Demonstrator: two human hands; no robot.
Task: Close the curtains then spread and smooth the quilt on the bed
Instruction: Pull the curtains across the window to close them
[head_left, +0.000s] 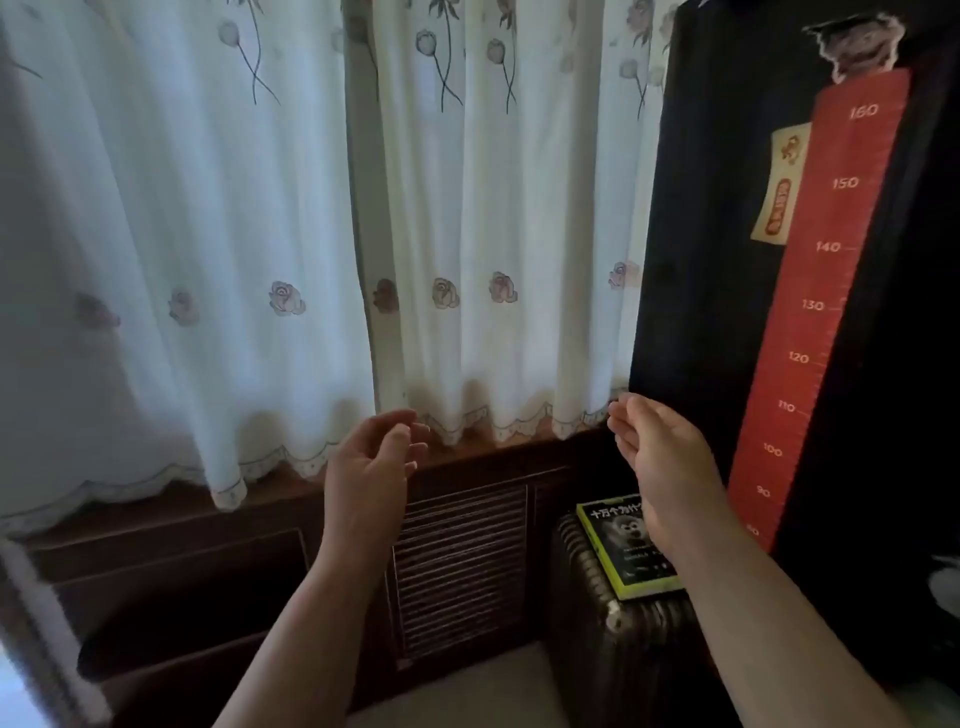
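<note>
Curtains (249, 223): head view. 2 white flowered panels hang beyond and above both hands and cover the window. They overlap just above the left hand, and no gap shows in frame.
Left hand (371, 457): fingers loosely curled, palm turned inward, nothing in it. It sits just short of the curtain hem.
Right hand (657, 447): fingers relaxed and bunched, nothing held. Fingertips (618, 415) are by the hem's right end; whether they touch it cannot be told.
Step 1, judged: closing looks done or all but done. The top rail is out of view, so this is unconfirmed.
Step 2, judged: quilt and bed are not in view. Spreading and smoothing are all left to do.
Edges: the scalloped hem ends at the wooden sill (280, 486), beyond the left hand. A dark wardrobe (727, 218) with a red height chart (831, 291) stands close on the right hand's outer side.
Below hands: a louvred panel (460, 566) lies between the 2 forearms. A book (615, 551) rests on a ribbed suitcase (623, 654) under the right wrist.
Open room: free between the hands and toward the left, tight on the right. Judged: withdrawing straight back or leftward would avoid the wardrobe and book.
</note>
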